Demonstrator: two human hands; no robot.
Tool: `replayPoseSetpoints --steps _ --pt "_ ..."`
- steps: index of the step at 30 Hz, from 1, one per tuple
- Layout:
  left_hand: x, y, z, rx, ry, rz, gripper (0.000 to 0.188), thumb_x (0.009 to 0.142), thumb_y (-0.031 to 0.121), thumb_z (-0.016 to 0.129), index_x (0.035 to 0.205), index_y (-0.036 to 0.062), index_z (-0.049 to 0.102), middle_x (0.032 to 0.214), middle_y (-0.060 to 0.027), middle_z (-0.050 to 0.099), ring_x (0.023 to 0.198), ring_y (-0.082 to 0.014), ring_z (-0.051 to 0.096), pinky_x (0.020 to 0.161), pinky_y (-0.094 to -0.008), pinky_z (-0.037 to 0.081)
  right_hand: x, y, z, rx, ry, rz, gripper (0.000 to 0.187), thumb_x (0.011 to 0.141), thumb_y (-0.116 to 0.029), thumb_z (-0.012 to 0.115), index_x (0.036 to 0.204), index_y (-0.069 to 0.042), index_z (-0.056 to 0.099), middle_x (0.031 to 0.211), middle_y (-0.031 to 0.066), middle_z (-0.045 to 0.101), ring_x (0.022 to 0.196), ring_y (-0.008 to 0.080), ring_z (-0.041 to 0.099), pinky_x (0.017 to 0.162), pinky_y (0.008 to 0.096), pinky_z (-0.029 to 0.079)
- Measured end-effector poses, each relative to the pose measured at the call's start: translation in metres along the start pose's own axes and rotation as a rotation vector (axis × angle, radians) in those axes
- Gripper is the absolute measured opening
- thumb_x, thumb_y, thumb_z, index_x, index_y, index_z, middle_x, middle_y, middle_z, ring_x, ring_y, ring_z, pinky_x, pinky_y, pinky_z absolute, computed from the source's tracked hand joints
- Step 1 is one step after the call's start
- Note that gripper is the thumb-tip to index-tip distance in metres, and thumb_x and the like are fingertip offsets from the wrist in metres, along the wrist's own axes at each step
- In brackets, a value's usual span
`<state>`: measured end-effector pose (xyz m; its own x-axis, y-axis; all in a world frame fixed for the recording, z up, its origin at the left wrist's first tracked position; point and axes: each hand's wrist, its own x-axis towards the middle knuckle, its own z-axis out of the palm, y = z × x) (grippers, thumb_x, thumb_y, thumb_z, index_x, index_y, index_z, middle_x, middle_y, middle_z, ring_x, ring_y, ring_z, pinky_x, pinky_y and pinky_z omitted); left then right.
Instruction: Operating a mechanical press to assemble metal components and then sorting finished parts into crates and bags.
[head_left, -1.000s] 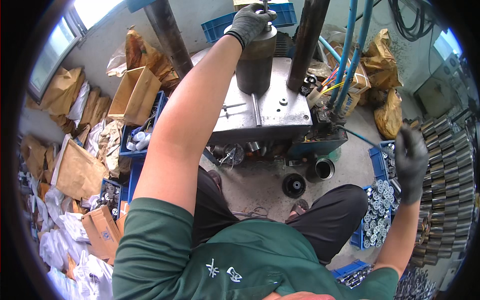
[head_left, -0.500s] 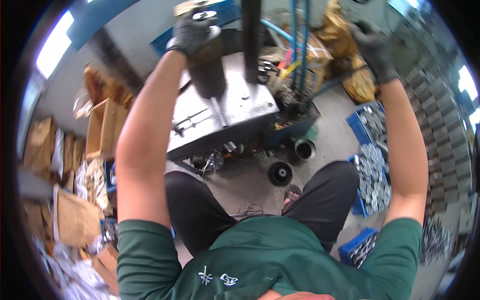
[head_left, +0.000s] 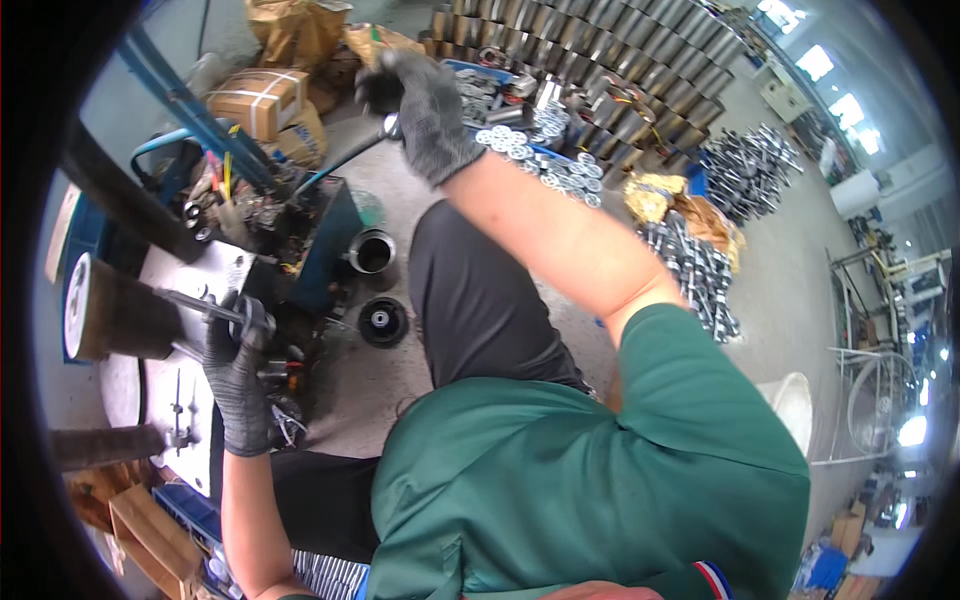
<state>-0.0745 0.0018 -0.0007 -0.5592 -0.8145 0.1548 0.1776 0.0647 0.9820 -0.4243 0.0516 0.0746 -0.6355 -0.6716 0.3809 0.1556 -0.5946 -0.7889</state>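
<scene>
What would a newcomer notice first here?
Probably the many metal cylinders stacked in rows at the top, right of centre. Next might come the gloved left hand at the left, gripping a metal rod, and the gloved right hand above, beside a lever.

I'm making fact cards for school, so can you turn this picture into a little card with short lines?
left hand: gloved, holding a metal rod
right hand: gloved, at the end of a lever; contact unclear
table: metal, with a big cylinder at it
floor: black round part beside an open tube
beyond right hand: silver wheel-shaped parts, stacked metal tubes
clothes: green shirt, black trousers
</scene>
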Motion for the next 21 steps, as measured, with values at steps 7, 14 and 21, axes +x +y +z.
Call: replayPoseSetpoints --steps 7,14,21 --pt "-0.01 -0.036 0.013 0.385 -0.362 0.0 0.052 0.083 -0.003 0.07 0.134 0.0021 0.057 0.131 -0.0088 0.059 0.117 -0.023 0.06 0.103 -0.0334 0.049 -0.175 0.096 0.006 0.168 0.023 1.231 0.064 0.087 -0.068 0.061 0.119 -0.013 0.059 0.122 0.0143 0.065 0.106 0.0311 0.065 0.101 0.0588 0.042" --pt "0.004 -0.045 -0.006 0.391 -0.376 0.16 0.04 0.095 -0.001 0.059 0.134 0.0027 0.057 0.133 -0.0115 0.058 0.118 -0.0228 0.061 0.102 -0.0359 0.051 -0.188 0.095 0.004 0.511 0.061 1.37 0.028 0.09 -0.042 0.066 0.096 -0.014 0.063 0.076 0.0092 0.067 0.055 0.0209 0.063 0.042 0.0329 0.051" --pt "0.035 -0.072 -0.048 0.775 -0.356 0.353 0.034 0.097 -0.003 0.057 0.131 -0.0006 0.056 0.132 -0.0125 0.06 0.118 -0.0227 0.061 0.107 -0.0391 0.049 -0.146 -0.017 -0.08 0.756 -0.093 0.952 0.024 0.087 -0.025 0.066 0.107 -0.012 0.061 0.095 0.0131 0.069 0.063 0.017 0.063 0.055 0.0322 0.056"
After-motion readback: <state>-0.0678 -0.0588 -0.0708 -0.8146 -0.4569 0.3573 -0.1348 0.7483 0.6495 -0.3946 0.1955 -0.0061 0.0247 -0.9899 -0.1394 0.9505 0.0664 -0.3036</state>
